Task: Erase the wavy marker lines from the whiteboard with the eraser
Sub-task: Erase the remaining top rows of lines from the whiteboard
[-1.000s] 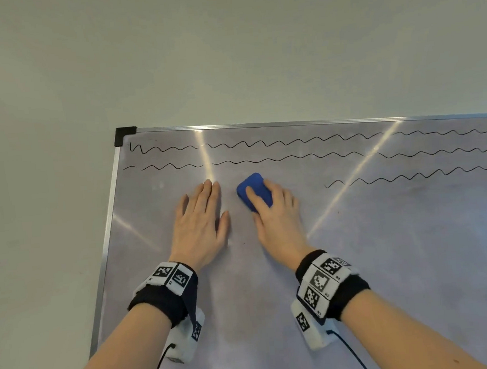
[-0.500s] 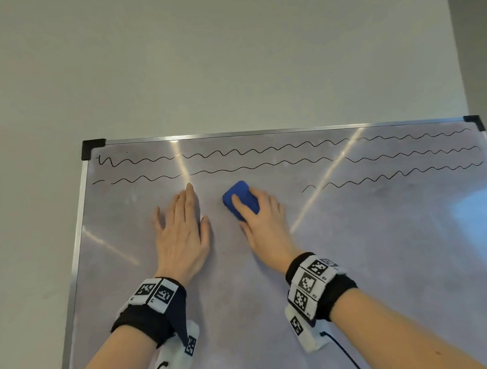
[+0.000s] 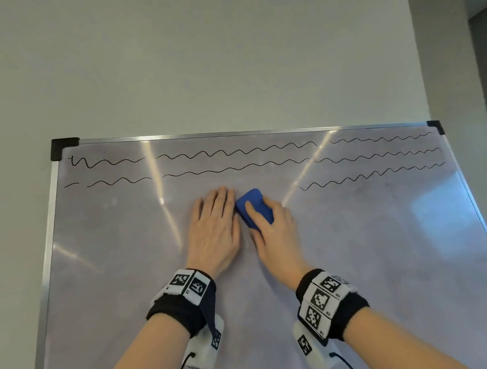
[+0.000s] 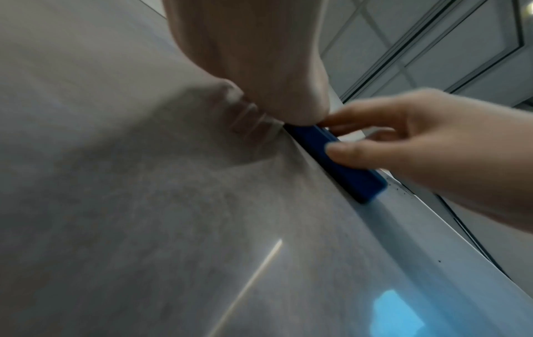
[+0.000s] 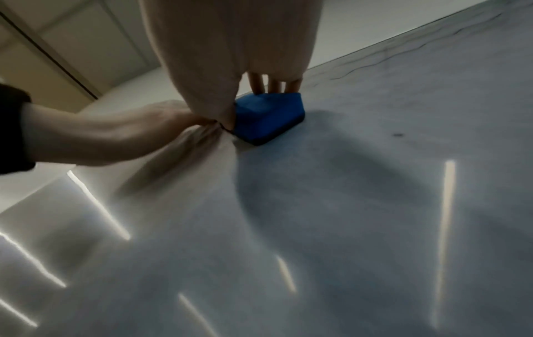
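Blue eraser (image 3: 254,208) mid-whiteboard (image 3: 388,260), beside left hand (image 3: 215,233).

place: office or meeting room | cues: framed whiteboard (image 3: 359,262) against plain wall (image 3: 197,57); glass partition panels (image 4: 432,41)

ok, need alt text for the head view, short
A right hand holds a blue rectangular eraser against a metal-framed whiteboard, beside a left hand lying flat on the board. Above the hands run three black wavy marker lines; the third covers only the right side.
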A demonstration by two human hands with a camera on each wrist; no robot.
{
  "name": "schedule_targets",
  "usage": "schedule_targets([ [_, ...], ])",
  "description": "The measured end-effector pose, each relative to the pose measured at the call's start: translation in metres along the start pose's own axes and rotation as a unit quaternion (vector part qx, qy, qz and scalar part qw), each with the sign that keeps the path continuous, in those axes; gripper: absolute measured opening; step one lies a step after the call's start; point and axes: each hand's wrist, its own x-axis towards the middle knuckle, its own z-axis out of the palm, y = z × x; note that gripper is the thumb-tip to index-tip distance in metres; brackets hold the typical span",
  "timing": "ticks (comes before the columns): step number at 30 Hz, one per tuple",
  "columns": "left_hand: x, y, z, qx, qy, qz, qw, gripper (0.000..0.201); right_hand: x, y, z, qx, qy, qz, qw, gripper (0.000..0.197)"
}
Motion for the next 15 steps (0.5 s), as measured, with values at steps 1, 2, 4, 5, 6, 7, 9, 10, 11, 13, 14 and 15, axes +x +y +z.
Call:
schedule_targets([
  [1,0.001,-0.001,-0.001,0.001,-0.001,0.004,1.0,0.054,-0.01,0.005,-0.002,0.0,-0.009,-0.022,1.0,0.056],
  [2,0.001,-0.001,-0.002,0.002,-0.006,0.008,1.0,0.055,-0.017,0.014,-0.008,-0.001,-0.014,-0.03,0.999,0.054],
  [4,0.0,-0.003,-0.004,0.004,-0.017,0.012,1.0,0.057,-0.014,0.04,-0.017,0.0,-0.002,0.008,1.0,0.05],
  [5,0.001,-0.004,-0.005,0.004,-0.022,0.014,1.0,0.058,-0.004,0.055,-0.021,0.003,0.009,0.042,0.999,0.048],
  [6,0.001,-0.005,-0.006,0.005,-0.024,0.016,1.0,0.059,0.01,0.067,-0.024,0.001,0.014,0.078,0.997,0.048],
  [7,0.001,-0.005,-0.007,0.007,-0.025,0.017,1.0,0.06,0.024,0.074,-0.026,-0.004,0.014,0.108,0.994,0.049],
  [9,0.001,-0.005,-0.007,0.008,-0.024,0.021,0.999,0.06,0.034,0.063,-0.025,-0.009,0.014,0.136,0.991,0.051],
  [10,0.0,-0.003,-0.007,0.007,-0.024,0.021,0.999,0.059,0.028,0.05,-0.023,-0.007,0.013,0.128,0.992,0.052],
  [11,0.0,-0.002,-0.007,0.006,-0.022,0.02,1.0,0.058,0.015,0.036,-0.018,-0.004,0.011,0.103,0.995,0.053],
  [13,0.001,-0.002,-0.006,0.006,-0.022,0.019,1.0,0.057,-0.02,0.015,-0.013,0.002,-0.011,0.033,0.999,0.054],
  [14,0.0,-0.002,-0.006,0.01,-0.023,0.02,0.999,0.058,-0.031,0.015,-0.014,0.008,-0.031,0.003,0.999,0.052],
  [15,0.0,-0.002,-0.005,0.015,-0.025,0.023,0.999,0.058,-0.033,0.022,-0.017,0.012,-0.047,-0.017,0.999,0.048],
])
